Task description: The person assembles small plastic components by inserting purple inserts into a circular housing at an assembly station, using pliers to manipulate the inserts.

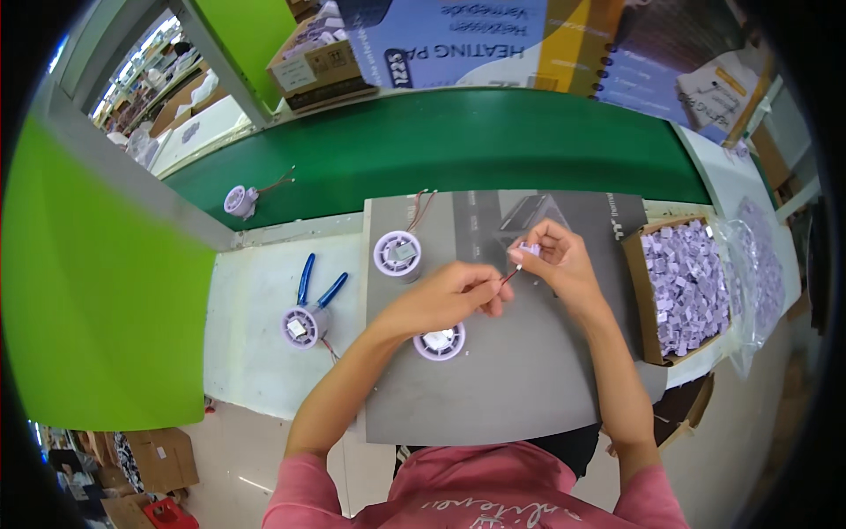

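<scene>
My left hand (454, 295) pinches thin red and dark wires (508, 278) over the grey board (493, 388). Facing it, my right hand (564, 264) grips a small lilac plastic piece (531, 249) between thumb and fingers, close to the white wire end. Partly under my left wrist stands a round lilac housing (440, 345) with a white centre. A second lilac housing (397, 253), its wires pointing away from me, is further back on the board. To the left, blue-handled pliers (319, 284) lie against a third lilac housing (300, 329).
An open carton (650, 300) full of small lilac pieces stands at the right, beside a clear plastic bag (753, 273). Behind the board runs a green conveyor belt (441, 141), carrying another lilac housing (240, 201). Cardboard boxes (317, 75) line its far side. A green panel (106, 282) borders the left.
</scene>
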Demonstrator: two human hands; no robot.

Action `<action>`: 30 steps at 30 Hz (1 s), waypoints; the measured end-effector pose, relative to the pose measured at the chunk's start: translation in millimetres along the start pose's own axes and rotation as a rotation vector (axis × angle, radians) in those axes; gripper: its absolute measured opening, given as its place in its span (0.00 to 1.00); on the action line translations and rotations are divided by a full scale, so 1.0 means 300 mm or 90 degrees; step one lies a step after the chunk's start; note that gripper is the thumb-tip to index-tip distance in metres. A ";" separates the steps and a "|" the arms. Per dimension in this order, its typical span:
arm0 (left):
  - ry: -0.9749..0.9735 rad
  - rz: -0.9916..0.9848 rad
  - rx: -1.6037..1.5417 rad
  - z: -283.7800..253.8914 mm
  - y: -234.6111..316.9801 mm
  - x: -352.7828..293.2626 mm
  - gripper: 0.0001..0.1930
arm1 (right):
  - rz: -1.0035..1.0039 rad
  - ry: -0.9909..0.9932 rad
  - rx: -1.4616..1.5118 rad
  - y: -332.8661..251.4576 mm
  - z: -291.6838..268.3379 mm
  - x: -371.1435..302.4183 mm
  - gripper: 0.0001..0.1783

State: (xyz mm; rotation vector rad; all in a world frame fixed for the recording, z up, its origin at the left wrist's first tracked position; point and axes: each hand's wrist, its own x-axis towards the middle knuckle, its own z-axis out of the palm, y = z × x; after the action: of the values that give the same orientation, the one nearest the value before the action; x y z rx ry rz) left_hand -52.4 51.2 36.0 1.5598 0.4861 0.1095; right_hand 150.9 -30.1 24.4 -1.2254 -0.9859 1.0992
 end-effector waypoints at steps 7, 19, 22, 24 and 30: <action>0.052 0.063 -0.094 0.018 0.028 0.007 0.16 | 0.038 -0.053 0.126 -0.005 -0.034 -0.016 0.06; 0.146 0.089 -0.128 0.030 0.057 -0.022 0.14 | -0.043 -0.128 0.225 -0.024 -0.047 -0.032 0.25; 0.169 0.117 -0.097 0.035 0.044 -0.023 0.15 | -0.062 -0.137 0.215 -0.027 -0.031 -0.037 0.24; 0.159 0.092 -0.101 0.031 0.068 -0.036 0.14 | -0.060 -0.142 0.210 -0.020 -0.030 -0.038 0.24; 0.126 0.063 -0.106 0.022 0.083 -0.045 0.12 | -0.072 -0.155 0.147 -0.024 -0.014 -0.044 0.21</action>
State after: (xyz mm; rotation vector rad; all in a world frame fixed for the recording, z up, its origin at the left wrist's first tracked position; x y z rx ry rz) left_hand -56.1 40.7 63.0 1.4162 0.5408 0.3735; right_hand 152.9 -43.9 31.3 -0.8538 -1.0654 1.2543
